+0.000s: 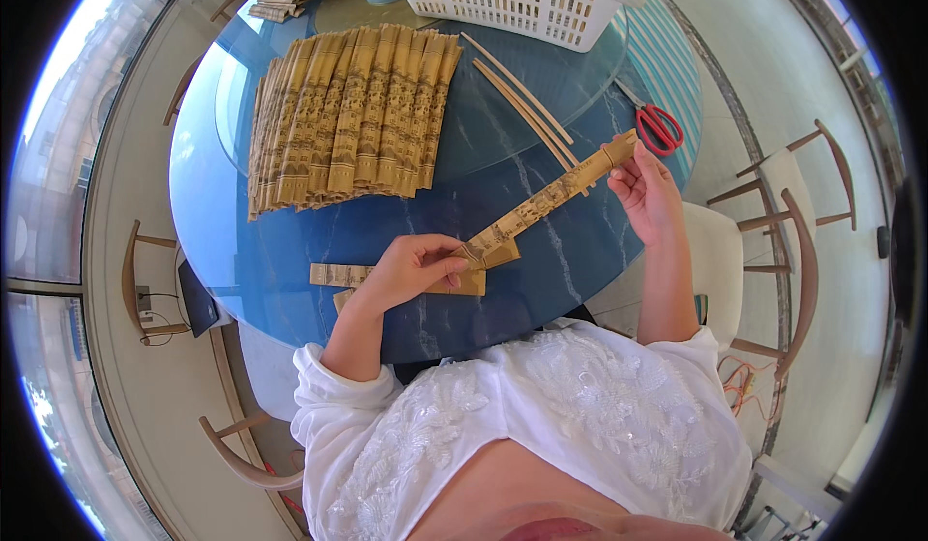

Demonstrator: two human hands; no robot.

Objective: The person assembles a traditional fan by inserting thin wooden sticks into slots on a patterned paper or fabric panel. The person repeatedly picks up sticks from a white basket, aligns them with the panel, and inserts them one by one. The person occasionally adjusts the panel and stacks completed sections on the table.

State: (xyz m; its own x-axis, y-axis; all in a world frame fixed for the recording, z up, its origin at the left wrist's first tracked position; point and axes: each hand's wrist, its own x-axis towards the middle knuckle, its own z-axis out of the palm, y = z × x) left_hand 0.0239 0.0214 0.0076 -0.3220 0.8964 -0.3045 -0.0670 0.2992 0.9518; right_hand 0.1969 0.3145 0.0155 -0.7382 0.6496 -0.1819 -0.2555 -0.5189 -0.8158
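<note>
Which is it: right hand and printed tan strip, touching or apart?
Touching. The head view shows the right hand pinching the upper-right end of the printed tan strip.

The top (pixel 501 396) is soft and white. Its neckline (pixel 505 441) is open and dips to a rounded point. White stitched flowers (pixel 619 396) with leaves and tiny shiny dots sit on both sides of the neckline. Farther out from it, the loose white sleeves (pixel 333 386) look bunchy and wrinkled.

Strip pile (pixel 353 116) L on tbl (pixel 406 227), sticks (pixel 517 87) mid, basket (pixel 503 4) behind, scissors (pixel 658 128) R
</note>
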